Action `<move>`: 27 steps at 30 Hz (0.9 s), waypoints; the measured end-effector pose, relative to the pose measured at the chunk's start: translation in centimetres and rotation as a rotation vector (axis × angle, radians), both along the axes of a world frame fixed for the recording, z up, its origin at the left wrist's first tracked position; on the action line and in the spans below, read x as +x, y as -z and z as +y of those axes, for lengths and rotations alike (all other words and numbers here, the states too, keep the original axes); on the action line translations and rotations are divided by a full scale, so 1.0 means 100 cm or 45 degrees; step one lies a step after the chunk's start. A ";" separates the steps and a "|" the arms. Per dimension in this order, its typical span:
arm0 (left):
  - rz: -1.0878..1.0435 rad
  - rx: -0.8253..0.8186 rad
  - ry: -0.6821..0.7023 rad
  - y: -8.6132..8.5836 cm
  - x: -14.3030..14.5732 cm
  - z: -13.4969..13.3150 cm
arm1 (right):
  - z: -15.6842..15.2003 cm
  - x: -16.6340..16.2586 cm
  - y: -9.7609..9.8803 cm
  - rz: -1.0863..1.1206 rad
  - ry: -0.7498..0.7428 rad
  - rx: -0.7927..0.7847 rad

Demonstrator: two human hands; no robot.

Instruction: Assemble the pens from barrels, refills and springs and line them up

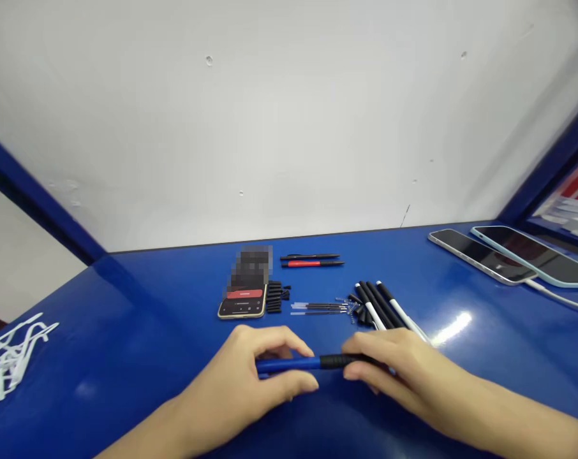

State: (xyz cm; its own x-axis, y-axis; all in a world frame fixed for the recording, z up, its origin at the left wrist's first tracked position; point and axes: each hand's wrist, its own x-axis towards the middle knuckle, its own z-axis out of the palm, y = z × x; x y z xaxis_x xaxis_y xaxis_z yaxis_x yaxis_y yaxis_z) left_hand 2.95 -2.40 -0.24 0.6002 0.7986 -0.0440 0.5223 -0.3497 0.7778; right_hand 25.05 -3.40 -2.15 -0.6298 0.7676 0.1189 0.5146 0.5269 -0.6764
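Observation:
A pen (293, 364) with a blue barrel and a black ribbed grip lies level between my hands, above the front of the blue table. My left hand (251, 376) is closed on the blue barrel, thumb below and fingers above. My right hand (394, 370) pinches the black grip end, and its fingers hide the tip. Just beyond lie several thin ink refills (320, 308), small springs (352, 309) and black pen tips (363, 313). Black and white pen barrels (377, 299) lie beside my right hand. Short black grips (274, 298) sit farther left.
A phone (244, 306) with a lit screen lies behind my left hand. A black pen (311, 256) and a red pen (304, 264) lie near the wall. Two phones (485, 255) and a white cable (561, 298) are at right. White strips (11, 363) lie at left.

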 end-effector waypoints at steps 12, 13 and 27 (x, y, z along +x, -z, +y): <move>-0.310 -1.136 -0.150 -0.005 0.000 0.002 | 0.012 0.012 0.005 -0.170 -0.085 0.838; -0.269 -1.049 -0.147 -0.005 0.001 0.001 | 0.012 0.012 0.005 -0.170 -0.091 0.811; 0.299 0.574 -0.154 -0.011 -0.010 0.033 | 0.034 0.035 0.000 -0.211 0.063 0.847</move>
State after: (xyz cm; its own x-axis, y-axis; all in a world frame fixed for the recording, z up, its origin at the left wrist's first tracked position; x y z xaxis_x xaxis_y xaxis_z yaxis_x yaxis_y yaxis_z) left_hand 1.94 0.91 0.86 0.5180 0.8322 0.1980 0.7218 -0.5494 0.4209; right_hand 28.57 -0.04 -2.18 -0.6463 0.5930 0.4802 0.6176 0.7762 -0.1273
